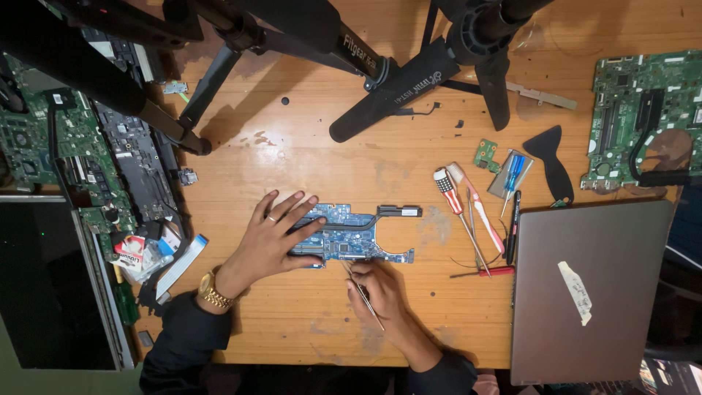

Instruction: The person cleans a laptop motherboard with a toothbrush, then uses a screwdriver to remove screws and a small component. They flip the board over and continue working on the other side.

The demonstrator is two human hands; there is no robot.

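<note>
Pressing down on the blue circuit board (351, 234), we have it lying flat near the middle of the desk (307, 157), a little toward the near edge. We judge it light, thin and stiff, yet fragile: its face is crowded with small parts, and a dark heat pipe (380, 213) runs along its far edge to a black block at the right end. It would be best taken by its bare edges or corners, never by the pipe or the components, and it could slide on the smooth wood unless it is pinned.

Our left hand (272, 238) rests on the board's left part, fingers spread wide and laid flat, gripping nothing, only holding the board down. Our right hand (376, 292) sits just beside the board's near edge, fingers closed around slim metal tweezers (360, 295) whose tip meets that edge; the exact contact point is too small to tell.

Farther right lie several screwdrivers (457, 208) with red, white and blue handles and a black pry tool (552, 164), just beyond the far edge of a closed grey laptop (589, 285) at the near right corner. A green board (643, 117) lies at the far right corner. Along the left edge sit more boards (80, 157) and an opened laptop chassis, with a dark screen panel (47, 281) at the near left corner. Black tripod legs (395, 88) stand at the far edge.
</note>
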